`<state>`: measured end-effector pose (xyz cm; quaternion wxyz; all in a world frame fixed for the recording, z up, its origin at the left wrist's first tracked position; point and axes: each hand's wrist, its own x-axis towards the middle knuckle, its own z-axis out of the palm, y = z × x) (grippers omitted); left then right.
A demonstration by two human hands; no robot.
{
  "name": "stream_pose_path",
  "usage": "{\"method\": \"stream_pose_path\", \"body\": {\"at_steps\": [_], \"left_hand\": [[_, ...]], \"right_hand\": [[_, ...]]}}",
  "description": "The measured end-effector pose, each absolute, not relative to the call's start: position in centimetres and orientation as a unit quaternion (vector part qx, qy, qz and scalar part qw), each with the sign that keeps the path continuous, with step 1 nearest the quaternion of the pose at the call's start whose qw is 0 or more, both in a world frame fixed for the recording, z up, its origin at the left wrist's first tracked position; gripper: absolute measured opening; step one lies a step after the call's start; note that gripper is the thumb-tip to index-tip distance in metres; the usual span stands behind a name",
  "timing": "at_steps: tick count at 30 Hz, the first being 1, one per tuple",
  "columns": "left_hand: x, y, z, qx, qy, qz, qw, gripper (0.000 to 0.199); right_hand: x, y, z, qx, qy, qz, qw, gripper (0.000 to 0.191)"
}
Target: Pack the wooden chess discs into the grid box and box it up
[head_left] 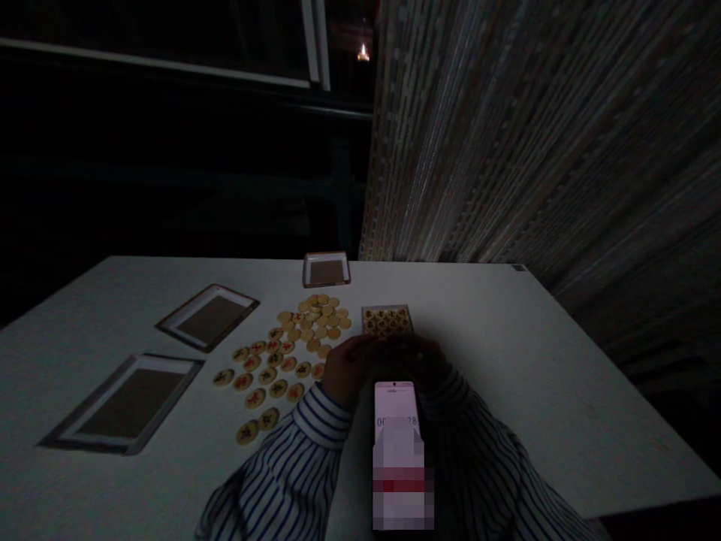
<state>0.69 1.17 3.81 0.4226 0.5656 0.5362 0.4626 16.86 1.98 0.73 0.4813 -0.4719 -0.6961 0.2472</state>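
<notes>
My left hand (349, 367) and my right hand (429, 361) meet at the near edge of a small box (409, 309) filled with rows of round pieces with dark characters. The fingers of both hands are lost in shadow, so what they touch or hold cannot be made out. Left of my hands, many round wooden pieces (266, 376) lie spread on the white table (507, 376), some with red or black characters, others blank side up. Below my hands, between the forearms, a lit phone (394, 406) shows digits, partly pixelated.
Three shallow trays or lids with brown insides stand on the table: one at the near left (121, 402), one farther back (211, 317), one at the far edge (327, 272). A string curtain (451, 135) hangs behind the table.
</notes>
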Motion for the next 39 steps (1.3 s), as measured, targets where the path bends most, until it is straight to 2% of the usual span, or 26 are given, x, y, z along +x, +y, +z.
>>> {"method": "stream_pose_path", "body": {"at_steps": [7, 17, 30, 39], "left_hand": [[0.6, 1.3, 3.6, 0.564, 0.535, 0.462, 0.426, 0.024], [0.6, 1.2, 3.5, 0.550, 0.542, 0.463, 0.434, 0.021], [0.5, 1.2, 3.6, 0.573, 0.539, 0.459, 0.413, 0.021], [0.4, 1.3, 3.3, 0.579, 0.520, 0.444, 0.444, 0.026]], "right_hand": [[17.1, 2.1, 0.4, -0.431, -0.716, 0.261, 0.483, 0.021], [17.0, 2.0, 0.4, -0.490, -0.697, 0.230, 0.470, 0.020], [16.6, 1.7, 1.3, -0.487, -0.693, 0.251, 0.468, 0.022], [17.0, 1.4, 1.8, -0.473, -0.695, 0.269, 0.471, 0.021]]}}
